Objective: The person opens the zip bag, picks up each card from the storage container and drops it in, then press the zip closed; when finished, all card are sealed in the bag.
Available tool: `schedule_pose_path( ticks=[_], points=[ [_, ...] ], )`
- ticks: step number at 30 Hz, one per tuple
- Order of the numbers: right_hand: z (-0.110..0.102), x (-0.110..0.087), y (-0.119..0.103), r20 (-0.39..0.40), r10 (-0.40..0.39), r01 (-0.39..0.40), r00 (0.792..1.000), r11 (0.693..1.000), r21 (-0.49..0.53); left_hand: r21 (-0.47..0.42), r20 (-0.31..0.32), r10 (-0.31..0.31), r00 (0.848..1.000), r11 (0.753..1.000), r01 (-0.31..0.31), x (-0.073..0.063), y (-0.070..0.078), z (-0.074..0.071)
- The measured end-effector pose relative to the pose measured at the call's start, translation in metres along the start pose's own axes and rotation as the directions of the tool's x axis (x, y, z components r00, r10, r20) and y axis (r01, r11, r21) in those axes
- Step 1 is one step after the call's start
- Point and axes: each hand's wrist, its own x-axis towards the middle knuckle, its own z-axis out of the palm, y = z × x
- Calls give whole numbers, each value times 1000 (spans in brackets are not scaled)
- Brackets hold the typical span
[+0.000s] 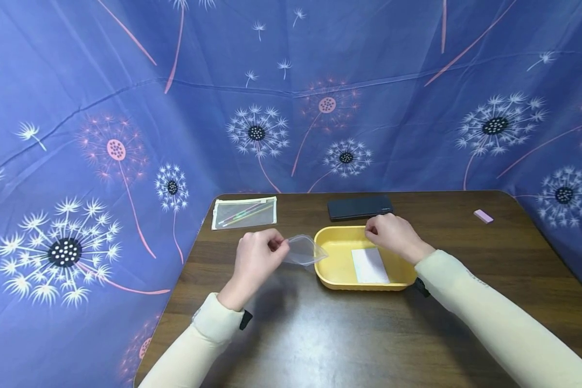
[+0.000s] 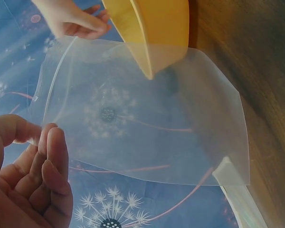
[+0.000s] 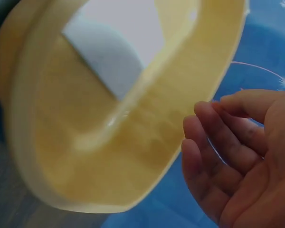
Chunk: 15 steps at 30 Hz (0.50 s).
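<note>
Between thumb and index finger, my left hand (image 1: 259, 261) pinches the edge of a clear plastic zip bag (image 1: 302, 251). In the left wrist view the bag (image 2: 147, 137) hangs spread out and looks flat, with nothing visible inside. Its far corner overlaps the left rim of a yellow tray (image 1: 330, 281) in the head view. Over the tray's right back rim hovers my right hand (image 1: 393, 235). Its fingers are loosely bent, thumb near the index fingertip, and nothing shows between them in the right wrist view. A white rectangular sheet or card (image 1: 370, 265) lies inside the tray.
A see-through zip pouch (image 1: 242, 214) with pencils or pens lies at the back left of the wooden table (image 1: 310, 345). Behind the tray is a flat black case (image 1: 356, 208). A pink eraser-like block (image 1: 483, 216) sits far right. Patterned blue cloth (image 1: 291, 97) hangs around the table.
</note>
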Motion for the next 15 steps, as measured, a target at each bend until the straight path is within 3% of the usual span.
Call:
schedule_pose_path(
  ticks=[8,15],
  points=[
    [19,6,15,101,-69,76,993,995,-67,0,10,-3,1000,1000,3,2,1,1],
    [24,5,18,189,-145,165,971,982,-95,-1,14,-1,1000,1000,1,3,2,1]
  ],
)
